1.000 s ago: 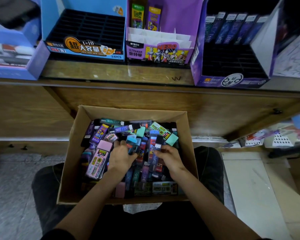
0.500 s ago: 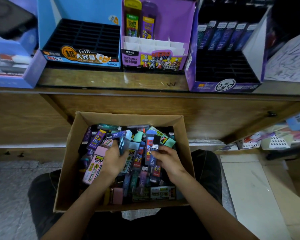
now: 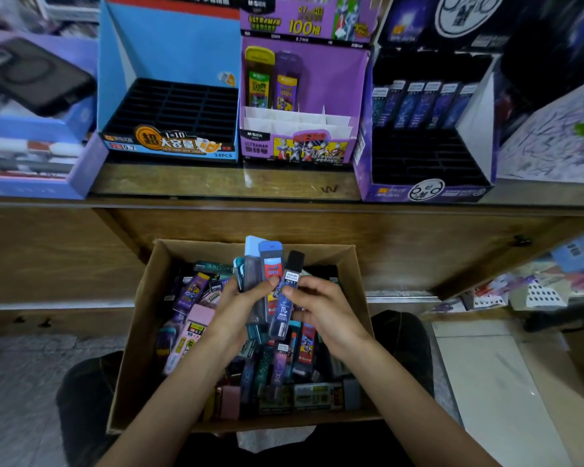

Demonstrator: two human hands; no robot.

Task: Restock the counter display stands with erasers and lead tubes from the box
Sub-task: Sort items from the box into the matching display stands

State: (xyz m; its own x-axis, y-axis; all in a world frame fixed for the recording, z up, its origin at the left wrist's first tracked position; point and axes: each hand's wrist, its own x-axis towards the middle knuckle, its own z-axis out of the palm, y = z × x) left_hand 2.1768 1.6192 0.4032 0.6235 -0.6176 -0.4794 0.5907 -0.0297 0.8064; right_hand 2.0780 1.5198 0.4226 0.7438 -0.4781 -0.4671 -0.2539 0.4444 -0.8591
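A cardboard box [image 3: 134, 335] full of lead tubes and erasers sits on my lap. My left hand [image 3: 236, 310] grips a bunch of lead tubes [image 3: 267, 264] raised above the box, a blue-capped one on top. My right hand [image 3: 321, 308] pinches a dark blue lead tube [image 3: 285, 305] with a black cap, held against that bunch. On the counter stand three displays: a blue stand [image 3: 169, 106] with bare black slots, a purple stand [image 3: 300, 106] holding two tubes, and a dark purple stand [image 3: 429, 143] with one back row of tubes.
The wooden counter edge [image 3: 216, 183] runs across above the box. A lilac tray [image 3: 38, 160] stands at the left and a patterned box [image 3: 553, 143] at the right. A pink eraser [image 3: 201, 315] lies in the box. Loose packets lie on a lower shelf [image 3: 536, 284] to the right.
Both hands have risen out of the box contents. The left now holds a bunch of tubes upright, and the right has brought a dark blue tube up against it.
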